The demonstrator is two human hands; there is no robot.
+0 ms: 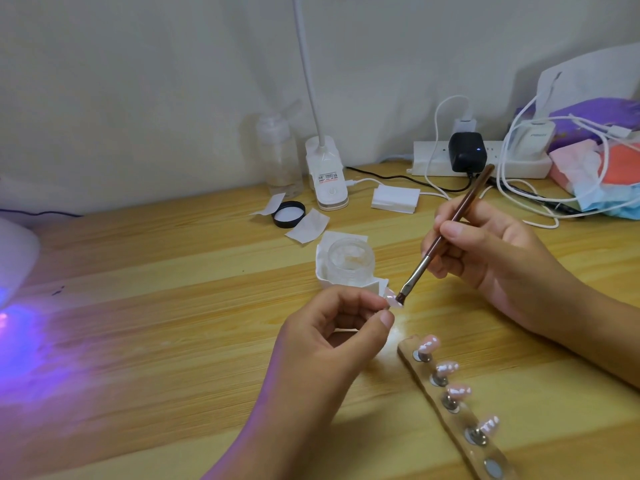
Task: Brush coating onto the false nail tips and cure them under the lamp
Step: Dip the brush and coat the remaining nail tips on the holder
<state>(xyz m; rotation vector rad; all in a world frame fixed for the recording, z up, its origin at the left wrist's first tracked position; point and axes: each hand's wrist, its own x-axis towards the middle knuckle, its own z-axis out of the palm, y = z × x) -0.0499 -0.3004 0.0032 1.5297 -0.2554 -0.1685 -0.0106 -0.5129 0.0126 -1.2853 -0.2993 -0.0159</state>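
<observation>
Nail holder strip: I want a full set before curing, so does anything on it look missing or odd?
The nearest magnet on the wooden holder strip is bare, while the other four carry nail tips. Probably not a loss: the left hand pinches one nail tip against the brush in the right hand.

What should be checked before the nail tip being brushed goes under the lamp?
1. Hold: the left hand pinches the nail tip between thumb and fingers: ok.
2. Tool: the right hand grips the brush, bristles on the tip: ok.
3. Coating covers the whole tip: cannot tell, too small.
4. Power: the lamp at the left edge is on: ok, purple glow falls on the table.
5. Parking spot: the holder strip has a free magnet: ok, the nearest one is bare.
</observation>
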